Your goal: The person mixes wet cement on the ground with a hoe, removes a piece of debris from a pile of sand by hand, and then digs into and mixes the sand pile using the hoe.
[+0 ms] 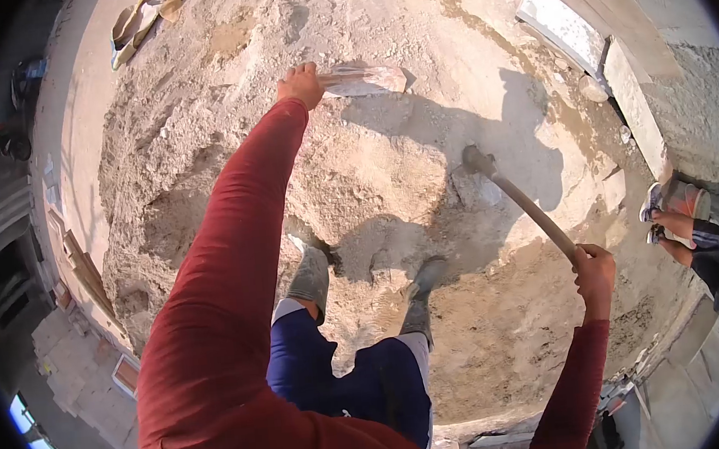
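My left hand [300, 84] reaches far forward over the mound, fingers closed on the near end of a pale, flat board-like piece [373, 80] with reddish smears. That piece lies low against the loose soil; its exact kind is unclear. On the right, my right hand [594, 271] is wrapped around the wooden handle of what looks like a hoe [538, 217]. Its dark head rests on the ground ahead of me, and the blade partly blends into the shadow. My boots [308, 276] stand in the sandy soil [347, 174] between the two hands.
Stone slabs [565, 27] lean at the upper right. Another person's legs [690, 234] show at the right edge. A torn sack [135, 28] lies at upper left. Wooden planks [81, 266] and stacked tiles [72, 361] are on the left.
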Action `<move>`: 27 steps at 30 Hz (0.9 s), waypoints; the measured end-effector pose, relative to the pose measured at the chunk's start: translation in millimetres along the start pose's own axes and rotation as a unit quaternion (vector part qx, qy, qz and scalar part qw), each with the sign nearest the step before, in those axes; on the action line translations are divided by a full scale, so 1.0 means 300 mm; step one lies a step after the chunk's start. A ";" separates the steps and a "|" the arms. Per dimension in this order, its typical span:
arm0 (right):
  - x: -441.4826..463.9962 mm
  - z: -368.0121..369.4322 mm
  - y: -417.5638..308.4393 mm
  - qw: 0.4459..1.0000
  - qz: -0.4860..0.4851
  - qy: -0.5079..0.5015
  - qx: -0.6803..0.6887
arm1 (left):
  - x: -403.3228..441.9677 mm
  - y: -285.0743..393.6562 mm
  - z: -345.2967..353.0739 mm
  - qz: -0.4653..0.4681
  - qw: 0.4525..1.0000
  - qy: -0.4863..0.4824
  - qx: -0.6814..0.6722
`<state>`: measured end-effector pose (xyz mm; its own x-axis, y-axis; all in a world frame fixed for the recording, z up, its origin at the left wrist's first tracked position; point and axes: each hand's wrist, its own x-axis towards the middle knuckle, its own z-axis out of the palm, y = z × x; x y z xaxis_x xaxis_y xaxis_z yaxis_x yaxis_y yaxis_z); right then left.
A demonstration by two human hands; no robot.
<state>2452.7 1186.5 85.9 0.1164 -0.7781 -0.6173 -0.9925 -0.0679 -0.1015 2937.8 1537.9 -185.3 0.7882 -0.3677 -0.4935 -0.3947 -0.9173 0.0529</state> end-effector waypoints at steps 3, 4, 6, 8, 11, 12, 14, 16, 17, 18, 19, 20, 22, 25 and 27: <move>0.026 0.051 -0.006 0.993 -0.091 0.051 -0.049 | 0.125 -0.013 0.092 0.033 0.996 -0.031 0.079; 0.029 0.053 -0.036 0.994 -0.082 0.055 -0.050 | 0.136 -0.003 0.121 0.043 0.996 -0.033 0.077; 0.018 0.025 -0.146 0.975 -0.169 0.090 -0.110 | 0.116 0.053 0.110 0.028 0.991 -0.075 0.103; 0.032 -0.012 -0.275 0.974 -0.160 0.104 -0.119 | 0.026 0.099 0.115 0.107 0.984 -0.065 0.126; 0.067 -0.054 -0.398 0.965 -0.164 0.090 -0.185 | -0.162 0.169 0.133 0.025 0.991 -0.109 -0.072; 0.082 -0.062 -0.414 0.961 -0.177 0.084 -0.195 | -0.243 0.161 0.135 -0.001 0.983 -0.101 -0.154; 0.103 -0.074 -0.437 0.967 -0.164 0.065 -0.186 | -0.463 0.085 0.117 0.033 0.957 -0.091 -0.272; 0.110 -0.090 -0.432 0.965 -0.180 0.083 -0.171 | -0.684 -0.010 0.069 -0.059 0.922 -0.143 -0.354; 0.099 -0.091 -0.428 0.963 -0.192 0.087 -0.169 | -0.811 -0.074 0.030 -0.063 0.917 -0.145 -0.365; 0.098 -0.097 -0.422 0.960 -0.199 0.090 -0.173 | -0.892 -0.122 -0.012 -0.086 0.915 -0.130 -0.373; 0.101 -0.098 -0.415 0.954 -0.220 0.083 -0.185 | -1.016 -0.189 -0.028 -0.109 0.926 -0.113 -0.343; 0.096 -0.092 -0.403 0.944 -0.255 0.118 -0.173 | -1.175 -0.261 -0.046 -0.147 0.933 -0.095 -0.315; 0.129 -0.077 -0.398 0.942 -0.263 0.083 -0.191 | -1.440 -0.263 -0.253 -0.223 0.931 -0.085 -0.277; 0.101 -0.086 -0.403 0.943 -0.263 0.067 -0.191 | -1.753 -0.371 -0.288 -0.355 0.887 -0.047 -0.291; 0.166 -0.067 -0.358 0.906 -0.352 0.078 -0.222 | -1.938 -0.381 -0.327 -0.427 0.844 -0.013 -0.324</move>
<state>2564.4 1142.6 81.9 0.7543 -0.5202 -0.4006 -0.5953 -0.7992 -0.0830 2570.8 1841.4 180.7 0.6411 0.4662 -0.6097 0.6600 -0.7403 0.1279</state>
